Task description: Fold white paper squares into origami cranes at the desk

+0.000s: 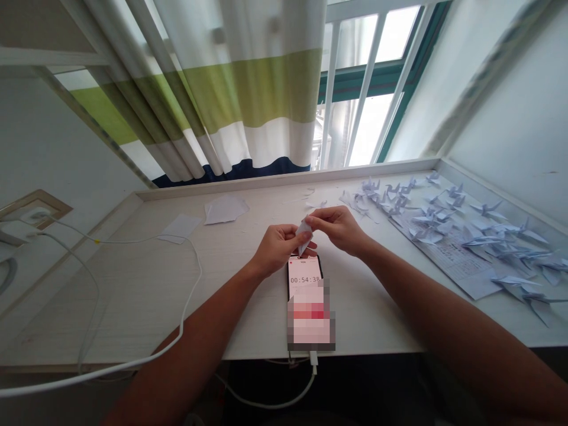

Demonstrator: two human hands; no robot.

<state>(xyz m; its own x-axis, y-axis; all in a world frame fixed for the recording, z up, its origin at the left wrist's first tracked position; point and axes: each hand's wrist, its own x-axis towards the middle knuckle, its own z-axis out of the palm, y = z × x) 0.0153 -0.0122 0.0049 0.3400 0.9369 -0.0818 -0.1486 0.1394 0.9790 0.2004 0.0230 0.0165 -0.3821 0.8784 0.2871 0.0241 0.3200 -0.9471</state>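
Note:
Between my two hands is a small piece of folded white paper (303, 234), held just above the top end of a phone. My left hand (279, 247) pinches it from the left with thumb and fingers. From the right, the thumb and fingertips of my right hand (336, 227) close on its upper edge. The phone (306, 290) lies on the white desk (248, 302) with a timer lit on its screen; part of the screen is blurred out. Fine folds of the paper are too small to make out.
Many folded paper cranes (435, 216) spread over the right side, some on a printed sheet (450, 251). Loose paper squares (226, 209) lie at the back left. A white cable (190, 296) crosses the left side; another cable (314, 361) plugs into the phone. Curtain (248, 89) behind.

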